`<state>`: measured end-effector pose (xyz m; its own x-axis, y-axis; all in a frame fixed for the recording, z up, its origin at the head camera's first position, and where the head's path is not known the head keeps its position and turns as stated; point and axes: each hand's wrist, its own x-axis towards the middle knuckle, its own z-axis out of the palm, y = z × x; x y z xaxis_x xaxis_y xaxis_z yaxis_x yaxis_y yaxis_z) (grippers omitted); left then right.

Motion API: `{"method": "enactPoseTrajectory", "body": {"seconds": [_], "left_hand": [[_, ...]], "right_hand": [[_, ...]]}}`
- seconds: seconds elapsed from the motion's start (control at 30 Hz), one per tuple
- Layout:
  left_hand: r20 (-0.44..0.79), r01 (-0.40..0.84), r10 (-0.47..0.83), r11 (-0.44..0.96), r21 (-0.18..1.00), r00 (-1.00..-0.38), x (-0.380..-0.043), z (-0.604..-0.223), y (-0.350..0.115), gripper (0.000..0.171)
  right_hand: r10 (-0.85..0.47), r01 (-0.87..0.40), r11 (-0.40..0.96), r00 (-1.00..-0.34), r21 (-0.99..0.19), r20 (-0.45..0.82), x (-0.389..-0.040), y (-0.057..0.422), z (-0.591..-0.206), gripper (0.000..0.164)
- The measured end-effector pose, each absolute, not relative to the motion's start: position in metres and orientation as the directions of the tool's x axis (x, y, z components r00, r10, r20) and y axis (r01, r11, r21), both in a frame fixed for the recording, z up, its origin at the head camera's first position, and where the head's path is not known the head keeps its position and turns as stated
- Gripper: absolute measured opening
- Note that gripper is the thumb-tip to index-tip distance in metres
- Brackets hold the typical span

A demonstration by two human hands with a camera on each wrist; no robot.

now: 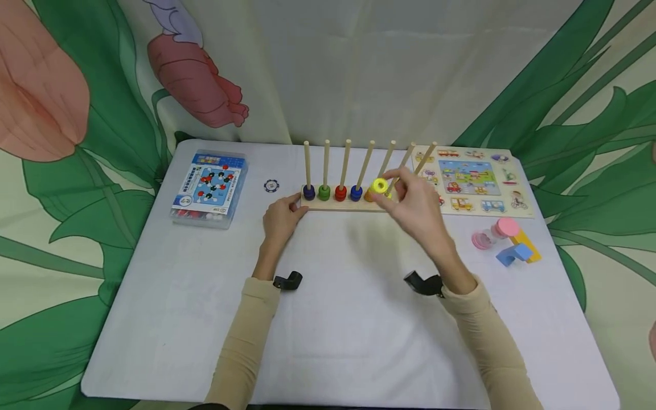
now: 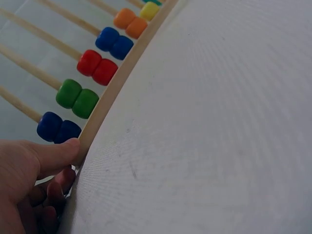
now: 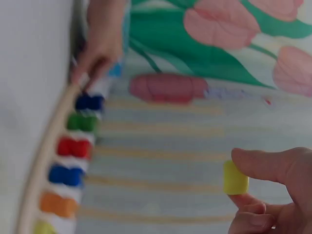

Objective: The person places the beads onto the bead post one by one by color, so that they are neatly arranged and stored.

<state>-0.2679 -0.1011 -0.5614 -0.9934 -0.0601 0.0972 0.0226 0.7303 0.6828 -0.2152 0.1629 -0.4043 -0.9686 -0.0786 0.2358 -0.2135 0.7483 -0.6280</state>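
Observation:
A wooden peg stacker [image 1: 348, 206] stands on the table with a row of upright pegs. Its left end is gripped by my left hand [image 1: 282, 221], the thumb on the base in the left wrist view. From left, the pegs carry pairs of dark blue beads [image 2: 58, 127], green beads [image 2: 77, 99], red beads [image 2: 97, 67], blue beads [image 2: 114, 43] and orange beads [image 2: 130, 23]. A yellow bead [image 2: 149, 10] sits on the peg after these. Between thumb and fingers my right hand [image 1: 421, 209] pinches another yellow bead [image 3: 236, 178], held off the pegs.
At the left lies a clear plastic box [image 1: 209, 188] with a molecule picture. A poker chip [image 1: 271, 185] is near the stacker. Behind its right end lies a picture puzzle board [image 1: 476, 181]. Pink hourglass [image 1: 494, 233], blue block [image 1: 514, 254] and yellow block [image 1: 530, 246] stand at the right.

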Motion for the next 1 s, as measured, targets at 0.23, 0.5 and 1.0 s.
{"method": "enactPoseTrajectory", "body": {"seconds": [0.23, 0.5, 1.0], "left_hand": [[0.100, 0.031, -0.053, 0.720, 0.694, -0.994, -0.268, -0.564, -0.102, 0.047], [0.092, 0.021, -0.060, 0.722, 0.692, -0.994, -0.267, -0.564, -0.101, 0.047], [0.085, 0.019, -0.057, 0.716, 0.697, -0.995, -0.268, -0.561, -0.103, 0.047]], "right_hand": [[0.098, -0.145, 0.785, -0.931, -0.603, 0.351, -0.246, 0.195, -0.363, 0.048], [0.136, -0.060, 0.822, -0.945, -0.566, 0.297, -0.258, 0.198, -0.368, 0.051], [0.169, -0.200, 0.741, -0.869, -0.641, 0.466, -0.251, 0.191, -0.392, 0.045]]}}
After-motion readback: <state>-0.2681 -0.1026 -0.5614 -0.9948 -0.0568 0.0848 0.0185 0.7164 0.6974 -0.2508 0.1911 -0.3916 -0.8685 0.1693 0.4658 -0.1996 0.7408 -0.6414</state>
